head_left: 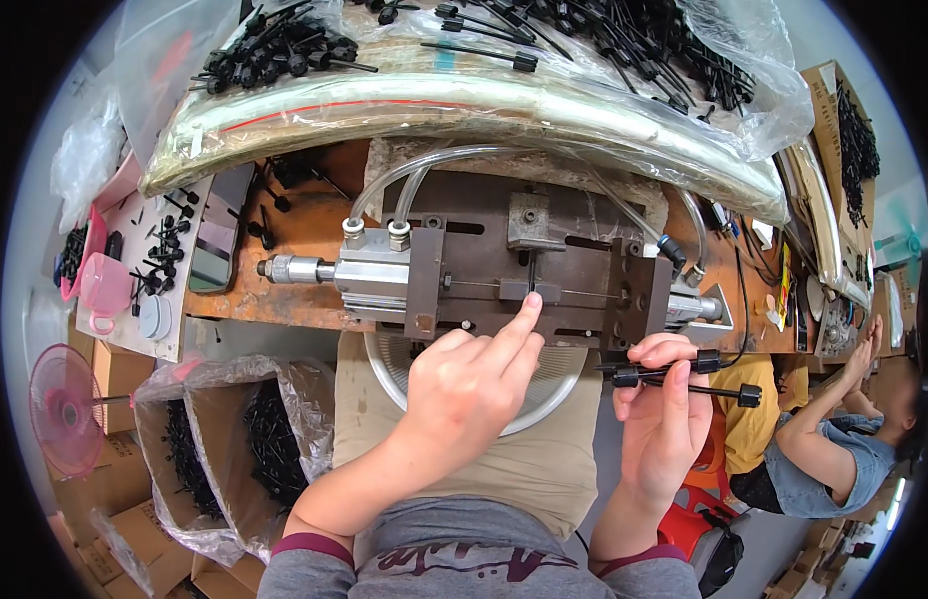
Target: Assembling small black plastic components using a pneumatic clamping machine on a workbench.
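Observation:
My left hand (474,379) reaches over the metal fixture (474,215), its index finger stretched out and the other fingers loosely bent. That fingertip meets the lower end of a thin black rod (533,265), beside a small grey block (554,293) in the fixture's middle. The rod's upper end is at a square metal clamp (535,220). My right hand (663,434) is closed around several black rods with ribbed knobs (718,391), held to the right below the fixture. Part of the rods is hidden by my fingers.
Pneumatic cylinders (374,280) with clear hoses flank the fixture. A plastic-covered shelf (464,105) piled with black knobbed rods stands behind. A white basket (554,414) sits below the bench edge. Lined boxes (219,449) stand lower left; another person (833,444) sits at right.

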